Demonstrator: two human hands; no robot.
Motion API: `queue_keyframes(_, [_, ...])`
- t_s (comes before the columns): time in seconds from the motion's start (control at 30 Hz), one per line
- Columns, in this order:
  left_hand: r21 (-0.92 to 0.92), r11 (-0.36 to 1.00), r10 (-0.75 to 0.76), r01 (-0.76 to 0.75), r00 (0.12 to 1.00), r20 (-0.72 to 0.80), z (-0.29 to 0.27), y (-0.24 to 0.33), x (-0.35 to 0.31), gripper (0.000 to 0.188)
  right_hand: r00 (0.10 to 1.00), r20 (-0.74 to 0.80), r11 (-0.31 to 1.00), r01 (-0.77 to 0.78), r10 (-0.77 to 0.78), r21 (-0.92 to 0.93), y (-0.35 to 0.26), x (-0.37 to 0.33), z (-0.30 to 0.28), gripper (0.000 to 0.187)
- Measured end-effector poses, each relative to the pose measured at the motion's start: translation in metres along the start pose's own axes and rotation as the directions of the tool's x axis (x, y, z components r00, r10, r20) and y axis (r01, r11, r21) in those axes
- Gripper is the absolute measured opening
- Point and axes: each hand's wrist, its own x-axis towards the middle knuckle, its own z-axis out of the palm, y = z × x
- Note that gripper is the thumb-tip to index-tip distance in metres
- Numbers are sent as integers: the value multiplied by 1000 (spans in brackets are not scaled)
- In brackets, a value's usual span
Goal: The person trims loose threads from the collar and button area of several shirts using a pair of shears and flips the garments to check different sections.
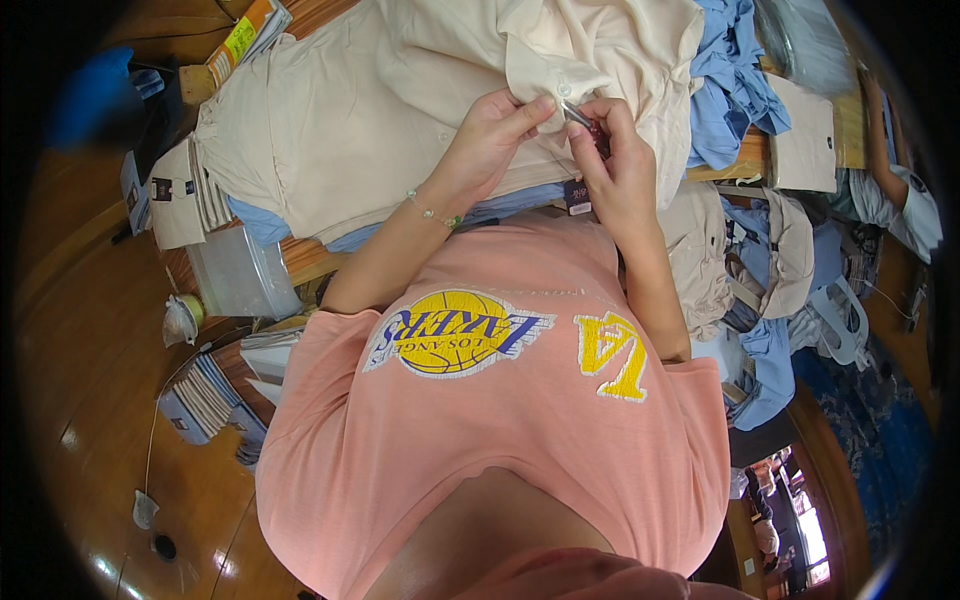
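A cream shirt (370, 110) lies spread over the table in front of me, its collar end at the top. My left hand (500, 128) pinches the shirt's edge between thumb and fingers, just below a button (565, 90). Close beside it, my right hand (622, 160) is closed around small thread snips (597, 132) with a metal tip and dark reddish handle. Their tip is at the cloth under the button; whether it touches a thread is too small to tell. A dark hang tag (577, 197) dangles below the hands.
Light blue garments (735, 90) lie right of the shirt. Folded cream shirts (178, 195) and clear plastic bags (240, 270) sit at the left, with more stacked garments (195, 400) lower down. Crumpled clothes (765, 250) pile up on the right. Another person's arm (880, 140) shows far right.
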Motion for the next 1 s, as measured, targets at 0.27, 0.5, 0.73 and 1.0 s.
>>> queue_keyframes(0.27, [-2, 1000, 0, 0, 1000, 8, 0, -1, -1, 23, 1000, 9, 999, 16, -16, -32, -1, -1, -2, 13])
queue_keyframes(0.5, [5, 1000, -22, 22, 1000, 3, 0, -2, -3, 24, 997, -74, 971, 53, -37, 232, 3, -1, 0, 17])
queue_keyframes(0.73, [-45, 976, -206, 214, 968, 143, -14, -2, -1, 21, 946, -38, 946, 323, -322, 37, 8, 9, 1, 23])
queue_keyframes(1.0, [-74, 971, -216, 228, 965, 150, -11, 2, -4, 20, 920, -165, 926, 371, -356, 69, 14, 5, 4, 23])
